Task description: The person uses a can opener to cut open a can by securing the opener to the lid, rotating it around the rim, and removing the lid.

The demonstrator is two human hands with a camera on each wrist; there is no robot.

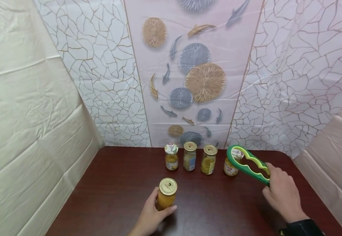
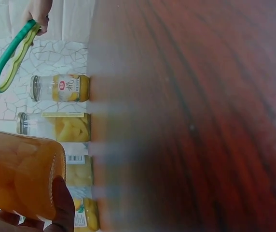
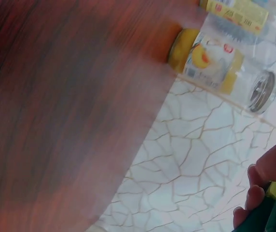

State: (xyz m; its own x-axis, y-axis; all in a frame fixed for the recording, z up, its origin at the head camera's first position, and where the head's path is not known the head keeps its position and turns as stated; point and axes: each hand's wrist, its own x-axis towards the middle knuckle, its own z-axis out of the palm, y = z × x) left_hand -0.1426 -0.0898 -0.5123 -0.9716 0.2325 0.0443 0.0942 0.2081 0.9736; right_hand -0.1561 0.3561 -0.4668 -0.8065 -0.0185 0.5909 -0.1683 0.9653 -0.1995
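Observation:
My left hand (image 1: 151, 213) grips a glass jar (image 1: 167, 200) of orange fruit by its side, fingers behind and thumb in front. Its gold lid faces up. In the left wrist view the base of this jar (image 2: 17, 174) shows raised above the tabletop. On the right, my right hand (image 1: 284, 193) holds a green jar opener (image 1: 253, 174) by its handle end. The opener's wide loop points left and overlaps the rightmost jar (image 1: 231, 169) in the head view. The right wrist view shows only part of the fingers (image 3: 273, 164) around the green handle.
Along the back of the dark red table (image 1: 114, 196) stand more fruit jars: one with a white patterned lid (image 1: 171, 160) and two with gold lids, a pale one (image 1: 190, 159) and a yellow one (image 1: 208, 164). A patterned cloth wall (image 1: 117, 98) rises behind them.

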